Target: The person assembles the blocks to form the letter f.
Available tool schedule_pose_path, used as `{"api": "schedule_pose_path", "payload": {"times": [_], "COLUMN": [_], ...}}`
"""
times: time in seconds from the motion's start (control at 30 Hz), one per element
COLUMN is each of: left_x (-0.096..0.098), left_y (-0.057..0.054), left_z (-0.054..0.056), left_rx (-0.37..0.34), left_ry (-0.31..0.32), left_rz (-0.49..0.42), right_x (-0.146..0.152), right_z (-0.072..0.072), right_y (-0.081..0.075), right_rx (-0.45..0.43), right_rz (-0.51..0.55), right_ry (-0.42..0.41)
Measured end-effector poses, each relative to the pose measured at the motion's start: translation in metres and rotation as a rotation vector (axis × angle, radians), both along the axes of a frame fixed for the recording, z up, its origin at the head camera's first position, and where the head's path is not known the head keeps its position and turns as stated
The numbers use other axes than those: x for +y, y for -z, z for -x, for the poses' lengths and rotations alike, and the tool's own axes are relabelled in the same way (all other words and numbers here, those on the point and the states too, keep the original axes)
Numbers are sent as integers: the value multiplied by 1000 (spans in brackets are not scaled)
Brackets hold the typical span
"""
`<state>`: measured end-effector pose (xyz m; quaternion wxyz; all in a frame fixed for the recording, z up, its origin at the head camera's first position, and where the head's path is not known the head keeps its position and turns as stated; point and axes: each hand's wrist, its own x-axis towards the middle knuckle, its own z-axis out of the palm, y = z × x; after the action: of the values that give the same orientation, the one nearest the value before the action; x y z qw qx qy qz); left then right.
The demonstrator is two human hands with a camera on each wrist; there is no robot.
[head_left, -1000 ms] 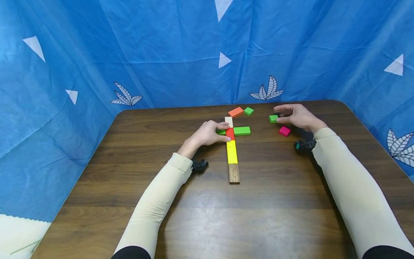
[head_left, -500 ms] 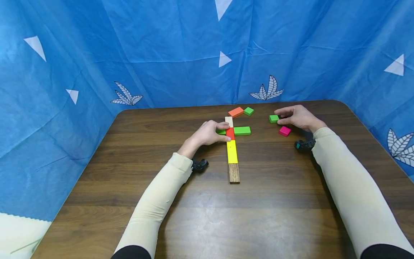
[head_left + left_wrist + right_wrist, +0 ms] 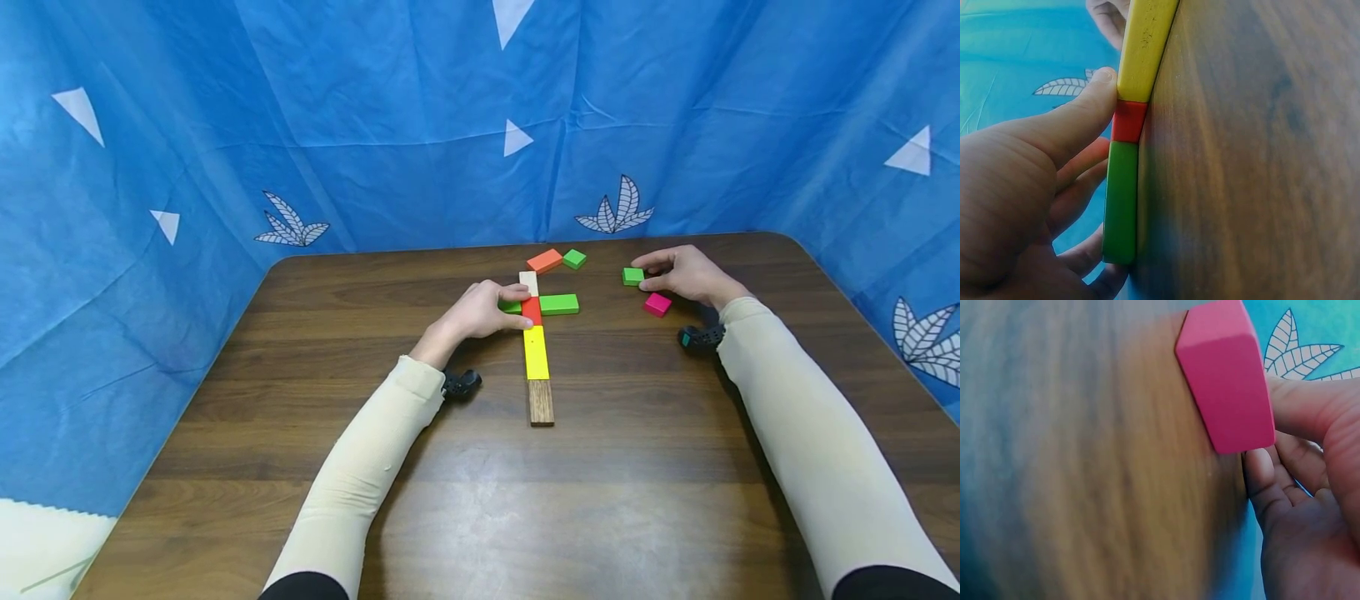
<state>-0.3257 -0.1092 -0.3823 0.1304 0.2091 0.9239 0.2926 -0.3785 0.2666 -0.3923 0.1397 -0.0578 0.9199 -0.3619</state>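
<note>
My left hand (image 3: 483,308) holds the red block (image 3: 531,311) between thumb and index finger. The thumb tip lies by the joint with the yellow block (image 3: 1141,56). White (image 3: 528,283), yellow and brown (image 3: 541,402) blocks continue this row. One green block (image 3: 559,305) sticks out to the right; another green block (image 3: 1121,200) lies partly under my left hand. My right hand (image 3: 692,275) has thumb and fingers around a small green block (image 3: 632,277) on the table. Beside that hand lies a pink block (image 3: 1227,381), which hides the fingertips in the right wrist view.
An orange block (image 3: 544,261) and a small green block (image 3: 574,259) lie near the back edge of the wooden table (image 3: 337,292). A blue patterned cloth (image 3: 420,125) hangs behind it.
My right hand has lowered slightly, its thumb and index finger drawing closer round the small green block. The left hand and the row of blocks have stayed put.
</note>
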Motion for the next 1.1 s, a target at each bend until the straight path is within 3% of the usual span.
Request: {"api": "schedule_pose_path", "payload": {"times": [0.43,0.63,0.93,1.1], "left_x": [0,0,0,-1], "left_y": [1,0,0,0], "left_z": [-1,0,0,0], "left_rx": [3,1,7,1], "left_ry": [-8,-5,0,-4], "left_rz": [-9,-6,-1,-6], "right_x": [-1,-2,-13,-24], "right_z": [-7,-10,-18,-19], "right_y": [-5,-6,-12,-12], "right_rx": [16,21,45,82], "right_rz": [3,13,110,101], "right_ry": [-26,3,-23,-8]}}
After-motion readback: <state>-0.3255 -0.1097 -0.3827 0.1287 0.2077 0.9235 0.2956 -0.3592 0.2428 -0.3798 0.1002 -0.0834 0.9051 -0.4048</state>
